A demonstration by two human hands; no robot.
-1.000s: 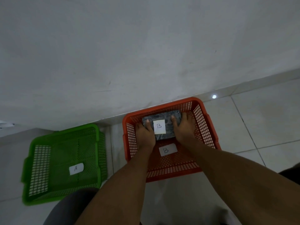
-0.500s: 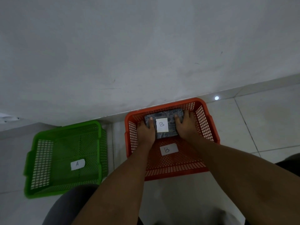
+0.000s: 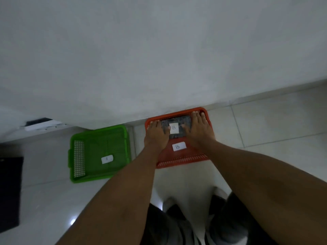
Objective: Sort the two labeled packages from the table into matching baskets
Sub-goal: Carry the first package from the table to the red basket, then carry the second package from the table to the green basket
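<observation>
A dark wrapped package (image 3: 177, 123) with a white "B" label lies inside the orange basket (image 3: 184, 160), toward its far end. My left hand (image 3: 156, 133) rests against the package's left side and my right hand (image 3: 199, 130) against its right side, fingers extended along it. A second white "B" tag (image 3: 178, 146) sits on the basket floor nearer to me. To the left stands a green basket (image 3: 77, 156) holding only a white "A" tag (image 3: 107, 159).
Both baskets sit on a pale tiled floor against a white wall (image 3: 159, 59). A dark mat (image 3: 9, 193) lies at the far left. A small black-and-white object (image 3: 41, 123) sits at the wall's foot. My legs and shoes (image 3: 185, 225) show below.
The view has tilted and shifted, bringing the mat and my legs into frame. My hands stay on both sides of the B package, now lower inside the orange basket.
</observation>
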